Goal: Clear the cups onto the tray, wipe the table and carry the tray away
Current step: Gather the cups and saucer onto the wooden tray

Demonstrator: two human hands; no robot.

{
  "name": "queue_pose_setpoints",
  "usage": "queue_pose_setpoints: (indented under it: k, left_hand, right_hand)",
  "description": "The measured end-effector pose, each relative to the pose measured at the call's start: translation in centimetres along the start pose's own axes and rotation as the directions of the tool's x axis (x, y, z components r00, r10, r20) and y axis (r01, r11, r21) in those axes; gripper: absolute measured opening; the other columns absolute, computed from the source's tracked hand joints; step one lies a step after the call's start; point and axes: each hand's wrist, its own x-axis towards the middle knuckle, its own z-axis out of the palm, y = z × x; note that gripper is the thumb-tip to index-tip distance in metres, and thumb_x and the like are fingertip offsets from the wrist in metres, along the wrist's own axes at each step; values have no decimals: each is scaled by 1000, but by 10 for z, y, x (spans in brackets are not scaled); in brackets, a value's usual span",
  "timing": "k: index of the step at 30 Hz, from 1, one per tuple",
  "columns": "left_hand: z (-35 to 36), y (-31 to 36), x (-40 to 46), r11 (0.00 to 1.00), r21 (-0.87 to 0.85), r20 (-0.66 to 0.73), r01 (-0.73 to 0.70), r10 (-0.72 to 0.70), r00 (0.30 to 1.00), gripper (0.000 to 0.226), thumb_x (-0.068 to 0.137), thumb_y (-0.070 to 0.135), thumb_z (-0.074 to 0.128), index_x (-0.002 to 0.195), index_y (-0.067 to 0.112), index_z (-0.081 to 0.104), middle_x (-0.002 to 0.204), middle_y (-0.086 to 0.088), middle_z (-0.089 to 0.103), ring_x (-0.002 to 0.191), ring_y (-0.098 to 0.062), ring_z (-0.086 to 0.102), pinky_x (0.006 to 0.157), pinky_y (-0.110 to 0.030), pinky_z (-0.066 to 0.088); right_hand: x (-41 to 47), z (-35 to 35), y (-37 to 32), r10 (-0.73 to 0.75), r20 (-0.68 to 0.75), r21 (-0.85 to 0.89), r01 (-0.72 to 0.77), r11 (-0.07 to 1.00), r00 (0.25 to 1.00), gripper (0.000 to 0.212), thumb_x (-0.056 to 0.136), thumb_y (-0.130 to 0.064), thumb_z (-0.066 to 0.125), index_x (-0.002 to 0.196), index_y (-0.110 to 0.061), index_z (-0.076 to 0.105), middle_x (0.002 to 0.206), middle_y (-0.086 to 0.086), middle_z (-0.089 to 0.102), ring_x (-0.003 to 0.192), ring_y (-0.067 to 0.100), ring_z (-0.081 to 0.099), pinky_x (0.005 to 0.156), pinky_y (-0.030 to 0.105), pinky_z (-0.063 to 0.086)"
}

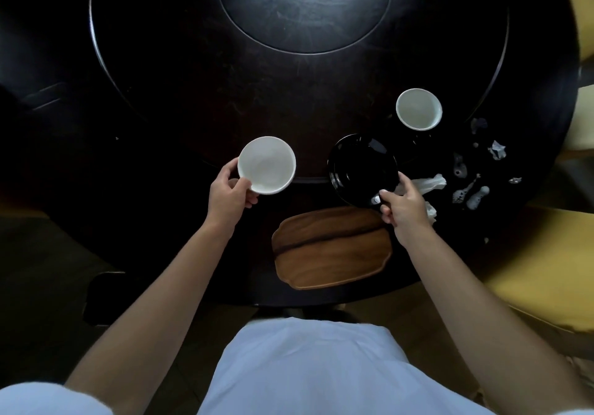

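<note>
Looking down from the head camera at a dark round bench [193, 93] with an inset disc in the middle, and it's so dim that most of the surface just melts into black.

Left hand [229, 189] has its fingers [249, 201] curled round the near rim of a white cup [266, 165], thumb on the left edge. Can't tell if the cup sits on the bench or is lifted a bit. Inside looks empty but it's washed out.

Right hand [403, 207] pinches the near edge of a black saucer [363, 170], tilted up toward the camera. It's glossy black on a black bench, so its far edge is hard to trace. There's a small white thing under the thumb I can't make out.

Second white cup [418, 109] stands further back on the right, apart from both hands. Whatever it's standing on is lost in the dark.

The wooden tray [331, 250] lies at the near edge of the bench, between the two forearms, nothing on it, its top right corner covered by the right hand.

Right of the saucer there's a crumpled white tissue [427, 183], partly behind the hand, plus a scatter of small pale scraps [475, 196] I honestly can't identify. Yellow chairs [546, 254] at the right edge are cut off.
</note>
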Motion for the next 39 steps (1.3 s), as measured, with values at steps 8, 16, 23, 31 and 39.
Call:
queue_pose_setpoints:
  k: [8, 16, 23, 31, 39]
  left_hand:
    - [12, -44, -58, 999, -18, -29, 29, -29, 999, 55, 99, 4, 53, 151, 21, 48, 89, -10, 72, 63, -15, 67, 61, -27, 55]
    - [33, -83, -86, 999, -26, 3, 39, -39, 999, 52, 104, 6, 52, 152, 24, 46, 97, -10, 70, 67, -14, 70, 61, -21, 55]
    - [42, -112, -95, 998, 21, -27, 51, -51, 998, 51, 105, 7, 52, 152, 25, 44, 96, -2, 71, 68, -11, 70, 64, -21, 57]
    - [43, -129, -94, 998, 51, 8, 47, -48, 999, 51, 105, 10, 54, 153, 23, 45, 99, -11, 69, 69, -13, 70, 64, -18, 54]
    - [52, -125, -85, 999, 19, 8, 28, -28, 1000, 53, 104, 8, 56, 154, 21, 44, 96, -15, 69, 67, -13, 70, 63, -20, 53]
  right_hand:
    - [-30, -25, 28, -14, 61, -74, 18, 997, 998, 64, 97, -4, 61, 151, -32, 39, 87, 9, 58, 48, 9, 42, 39, 24, 33]
    - [-37, -43, 65, -46, 106, -154, 62, 986, 993, 62, 98, -6, 62, 144, -43, 41, 70, -1, 56, 50, 10, 43, 41, 24, 35]
    - [-28, -56, 87, -53, 105, -207, 74, 975, 993, 58, 99, -5, 60, 148, -31, 45, 74, -4, 64, 49, 10, 43, 40, 22, 35]
    - [-16, -56, 94, -49, 102, -232, 71, 970, 994, 58, 99, -3, 59, 148, -30, 45, 87, 9, 64, 50, 10, 43, 41, 20, 36]
    - [-3, -53, 91, -71, 71, -229, 86, 970, 995, 54, 99, -5, 60, 145, -31, 48, 89, 5, 67, 50, 10, 43, 42, 19, 38]
